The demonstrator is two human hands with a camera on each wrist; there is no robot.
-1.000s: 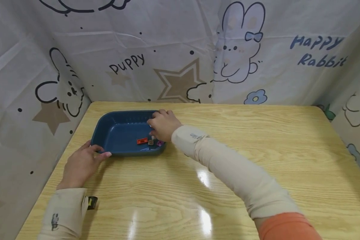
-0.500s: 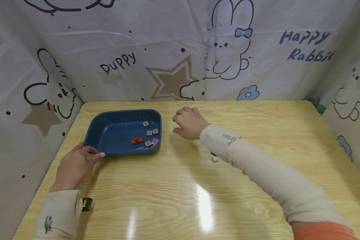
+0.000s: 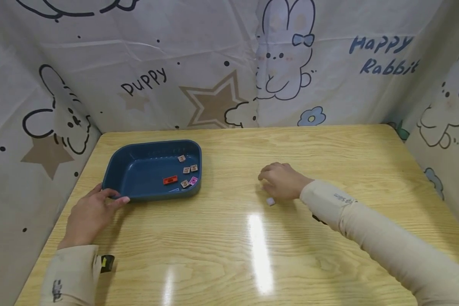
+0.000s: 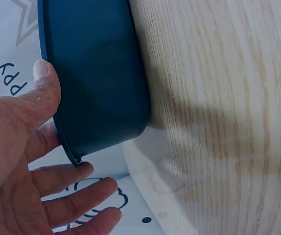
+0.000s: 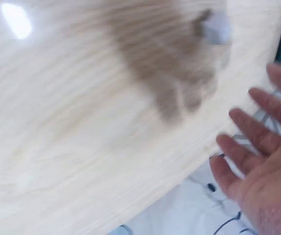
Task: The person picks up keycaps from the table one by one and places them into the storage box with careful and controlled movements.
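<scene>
At the near left corner of a dark blue tray (image 3: 118, 168), my left hand (image 3: 89, 214) pinches the rim between thumb and index finger. The left wrist view shows the other fingers of that hand spread below the corner. Inside the tray lie an orange-red block (image 3: 170, 180), a pink tile (image 3: 193, 181) and several small pale cubes with printed faces. My right hand (image 3: 283, 182) hovers over the table, fingers apart and holding nothing. Just below its thumb side sits a small white cube (image 3: 270, 201), blurred in the right wrist view.
The wood-grain table (image 3: 214, 246) reaches a printed cloth wall (image 3: 199, 55) at the back and sides. A bright reflection (image 3: 261, 255) lies on the tabletop in front of the white cube. A blue outlined piece (image 3: 173, 190) lies by the tray's near wall.
My right hand has left the tray's right end and moved right across the table to the white cube. My left hand stays at the tray's corner. The view has shifted slightly.
</scene>
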